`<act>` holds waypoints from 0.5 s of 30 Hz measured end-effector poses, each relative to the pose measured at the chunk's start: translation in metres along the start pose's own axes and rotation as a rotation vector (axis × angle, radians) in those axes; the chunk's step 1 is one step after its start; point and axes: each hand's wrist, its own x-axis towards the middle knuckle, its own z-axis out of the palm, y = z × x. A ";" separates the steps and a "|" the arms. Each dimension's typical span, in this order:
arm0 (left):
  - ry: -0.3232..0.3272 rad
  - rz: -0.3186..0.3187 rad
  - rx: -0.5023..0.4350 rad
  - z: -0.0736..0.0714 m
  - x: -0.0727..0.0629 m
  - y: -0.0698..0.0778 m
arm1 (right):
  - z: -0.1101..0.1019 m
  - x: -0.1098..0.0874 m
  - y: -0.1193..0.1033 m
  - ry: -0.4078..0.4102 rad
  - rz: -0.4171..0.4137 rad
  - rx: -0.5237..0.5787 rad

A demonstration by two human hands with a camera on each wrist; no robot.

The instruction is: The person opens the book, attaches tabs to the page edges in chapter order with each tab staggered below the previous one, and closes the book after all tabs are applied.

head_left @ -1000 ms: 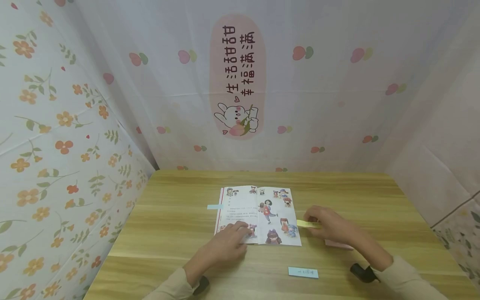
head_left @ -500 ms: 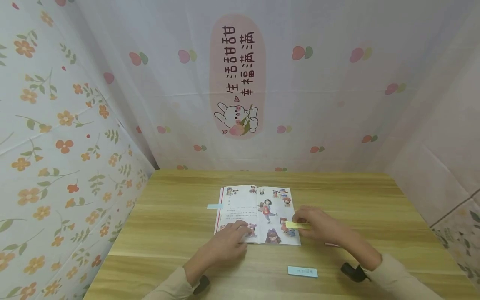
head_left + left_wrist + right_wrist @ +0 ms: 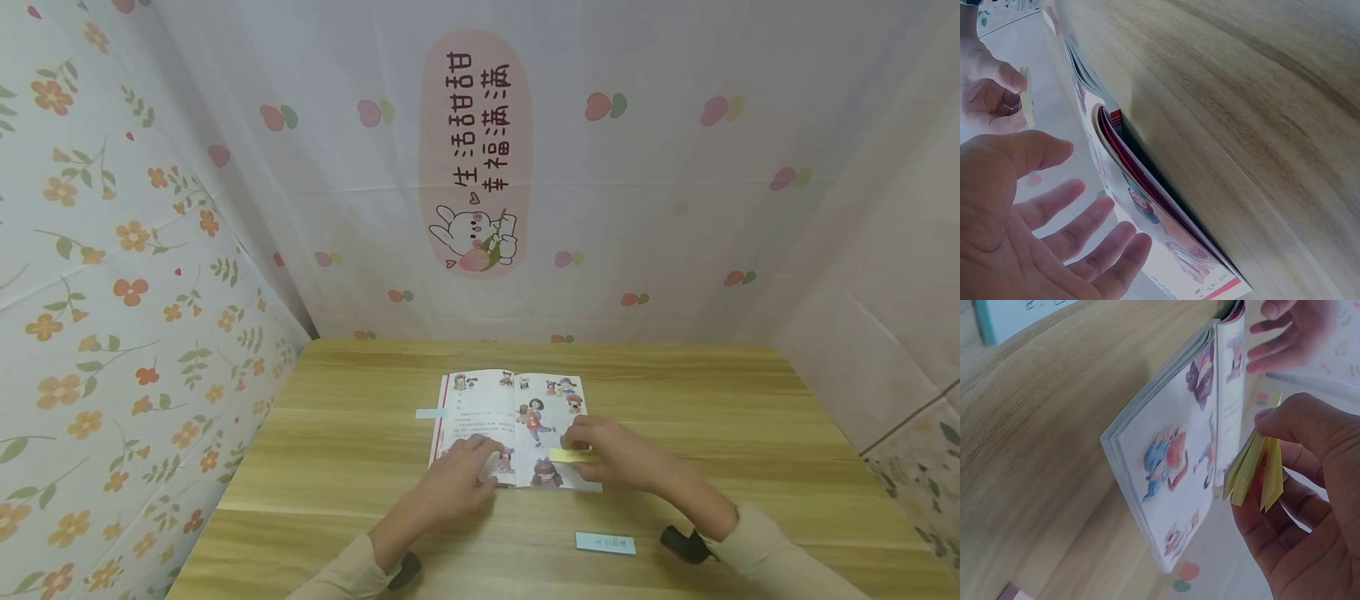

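Observation:
An illustrated book [image 3: 480,396] lies spread on the table, with a pale blue sticky note [image 3: 430,413] sticking out from its left edge. My left hand [image 3: 456,482] is at the lower part of the left page, its fingers loosely extended. Between thumb and fingers, my right hand [image 3: 630,457] pinches a yellow sticky note pad [image 3: 1250,469] close over the right page. The pad's leaves fan apart at one end in the right wrist view. From the left wrist view, the spread left fingers [image 3: 1094,265] appear beside the page.
A blue sticky note pad [image 3: 605,543] with handwriting lies on the wooden table [image 3: 337,467], in front of the book. In the right wrist view, a pinkish item [image 3: 1017,592] shows at the bottom edge. Patterned cloth [image 3: 675,208] hangs behind the table.
My right hand has moved left with the yellow sticky note pad, from beside the book's right edge to over the right page. The left hand stays nearly in place.

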 end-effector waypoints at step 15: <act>0.095 0.022 -0.188 0.005 0.021 0.017 | 0.008 0.010 -0.018 -0.018 -0.017 0.026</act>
